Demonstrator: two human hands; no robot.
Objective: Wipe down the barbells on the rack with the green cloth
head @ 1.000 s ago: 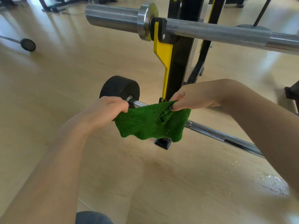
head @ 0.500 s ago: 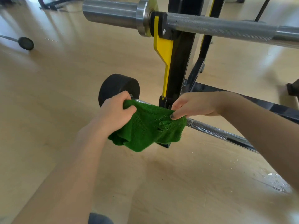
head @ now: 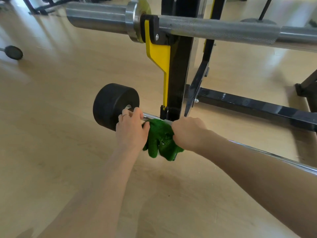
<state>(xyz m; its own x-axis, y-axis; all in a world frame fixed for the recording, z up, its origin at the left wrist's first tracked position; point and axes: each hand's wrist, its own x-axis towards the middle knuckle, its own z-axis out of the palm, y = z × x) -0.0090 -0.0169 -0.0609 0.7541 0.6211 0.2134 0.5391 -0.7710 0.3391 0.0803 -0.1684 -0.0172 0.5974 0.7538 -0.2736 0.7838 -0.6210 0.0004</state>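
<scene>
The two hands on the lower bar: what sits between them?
In the head view, the bunched green cloth lies between the left hand and right hand, draped over the lower barbell.

Two barbells sit on the rack [head: 180,74], one above the other. The upper barbell [head: 214,30] rests in a hook at the top of the upright; the lower barbell [head: 274,155] crosses near the floor [head: 60,152], its end weight [head: 111,103] left of the upright. The left hand [head: 131,129] lies on the lower bar just right of the weight — the cloth [head: 161,140] hangs between it and the right hand [head: 188,131]. A frame beam [head: 257,107] runs behind the lower bar.
</scene>
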